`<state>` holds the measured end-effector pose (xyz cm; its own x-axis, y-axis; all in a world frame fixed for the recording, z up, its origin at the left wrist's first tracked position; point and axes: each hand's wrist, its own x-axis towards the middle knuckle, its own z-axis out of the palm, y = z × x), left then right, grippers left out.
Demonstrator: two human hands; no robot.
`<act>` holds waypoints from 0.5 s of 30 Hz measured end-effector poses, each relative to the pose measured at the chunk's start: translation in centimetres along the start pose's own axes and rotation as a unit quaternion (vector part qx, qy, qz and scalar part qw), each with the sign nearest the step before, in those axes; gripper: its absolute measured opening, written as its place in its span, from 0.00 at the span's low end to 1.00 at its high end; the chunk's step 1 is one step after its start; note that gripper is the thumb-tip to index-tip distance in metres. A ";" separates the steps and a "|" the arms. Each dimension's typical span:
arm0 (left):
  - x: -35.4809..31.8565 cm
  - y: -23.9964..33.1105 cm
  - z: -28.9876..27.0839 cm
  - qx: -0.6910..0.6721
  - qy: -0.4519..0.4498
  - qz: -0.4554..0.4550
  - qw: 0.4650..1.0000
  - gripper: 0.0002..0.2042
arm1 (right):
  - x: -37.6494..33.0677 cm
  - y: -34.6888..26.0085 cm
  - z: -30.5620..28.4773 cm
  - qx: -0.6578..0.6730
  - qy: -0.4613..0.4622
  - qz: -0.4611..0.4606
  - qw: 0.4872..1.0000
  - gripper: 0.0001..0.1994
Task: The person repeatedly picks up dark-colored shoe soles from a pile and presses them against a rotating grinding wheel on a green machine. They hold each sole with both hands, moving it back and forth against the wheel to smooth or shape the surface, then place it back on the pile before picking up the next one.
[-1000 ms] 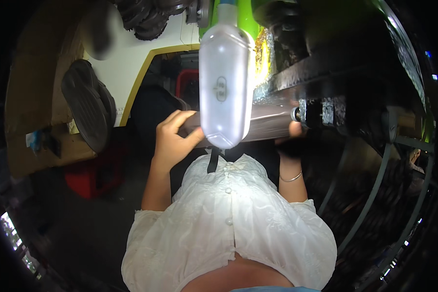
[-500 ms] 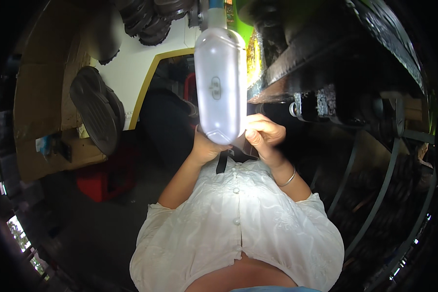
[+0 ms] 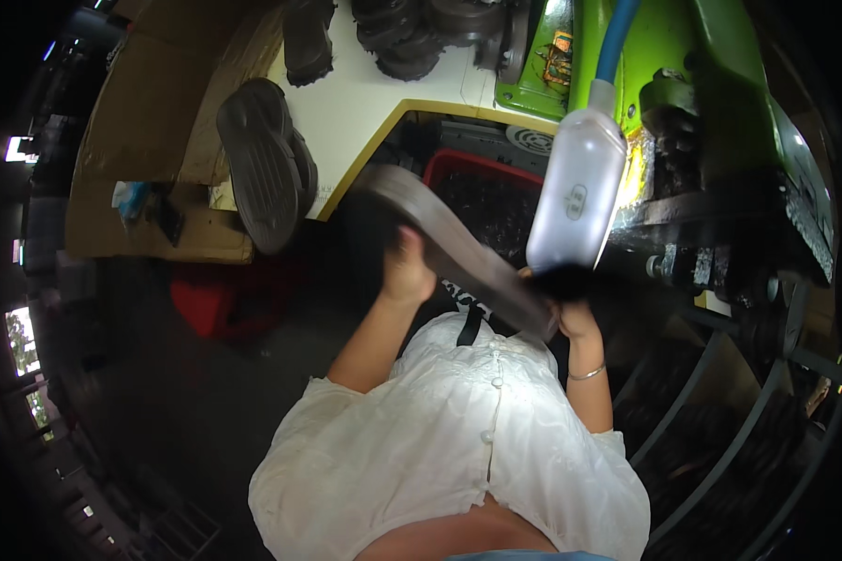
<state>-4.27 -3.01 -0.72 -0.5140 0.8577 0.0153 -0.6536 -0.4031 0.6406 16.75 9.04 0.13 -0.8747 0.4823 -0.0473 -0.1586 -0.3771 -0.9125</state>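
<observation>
A brown-grey slipper (image 3: 468,245), smeared by motion, slants between my two hands in front of my body. My left hand (image 3: 408,269) grips its side toward the upper end, thumb raised and the other fingers hidden behind it. Around the lower right end close the fingers of my right hand (image 3: 575,318), partly covered by a dark blurred shape (image 3: 575,282) that I cannot make out. Just above the right hand hangs a glowing, pill-shaped lamp (image 3: 575,187) on a blue tube.
A green machine (image 3: 720,65) with dark, grimy parts stands at the right. Ahead, a white yellow-edged table (image 3: 355,93) bears several dark slippers (image 3: 398,37). More slippers (image 3: 269,168) lie by a cardboard box (image 3: 140,122) at left. A red bin (image 3: 440,166) holds dark scraps; a rack (image 3: 720,411) stands lower right.
The view has swung, so the lamp sits farther right and no longer covers my hands. The slipper now shows between them. My hands have moved apart.
</observation>
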 end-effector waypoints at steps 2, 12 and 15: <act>1.5 1.9 2.8 0.052 0.188 0.012 0.981 0.34 | -1.0 -1.3 1.0 -0.094 0.011 0.032 0.995 0.25; 1.9 4.5 3.7 0.691 0.032 0.261 0.673 0.54 | -1.9 -3.2 1.8 -0.226 0.159 -0.052 0.959 0.13; 0.7 6.1 5.5 0.817 -0.214 0.075 0.530 0.49 | -1.9 -4.0 1.0 -0.179 0.153 -0.021 0.972 0.14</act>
<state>-5.55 -3.17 7.44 -0.0906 0.9898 0.1096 0.9111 0.0379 0.4105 18.57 8.85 4.30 -0.6854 0.7242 -0.0760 0.0263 -0.0796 -0.9965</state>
